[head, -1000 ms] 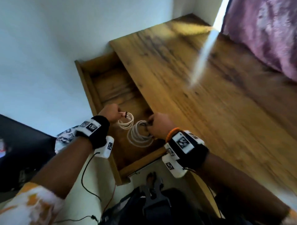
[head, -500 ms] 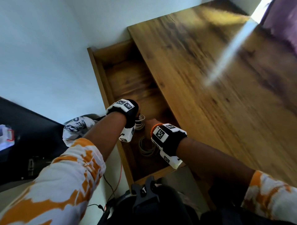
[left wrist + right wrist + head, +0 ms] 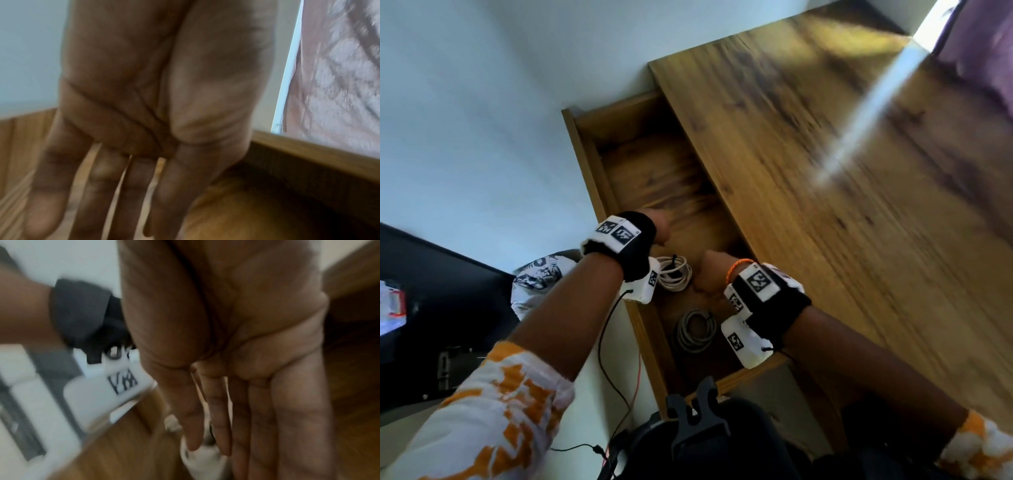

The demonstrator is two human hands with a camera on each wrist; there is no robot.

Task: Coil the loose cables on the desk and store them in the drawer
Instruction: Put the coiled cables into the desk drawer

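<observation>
The wooden drawer (image 3: 585,164) stands pulled out beside the desk top (image 3: 825,205). Two coiled cables lie on its floor: a white coil (image 3: 675,274) and, nearer me, a grey coil (image 3: 695,330). My left hand (image 3: 659,228) hovers over the drawer beyond the white coil, and the left wrist view shows its fingers (image 3: 96,186) straight and holding nothing. My right hand (image 3: 707,270) is just right of the white coil. Its fingers (image 3: 259,418) are straight and empty, and the white coil (image 3: 197,456) shows blurred below them.
A white wall runs along the drawer's left side. A patterned cloth (image 3: 541,274) and a dark object (image 3: 431,308) lie at the left. A black bag (image 3: 698,442) sits below the drawer front. Purple fabric (image 3: 983,51) borders the desk's far right.
A second ago each hand held a coil over the drawer. Both coils now lie on the drawer floor, the hands have let go, and the left hand has moved farther along the drawer.
</observation>
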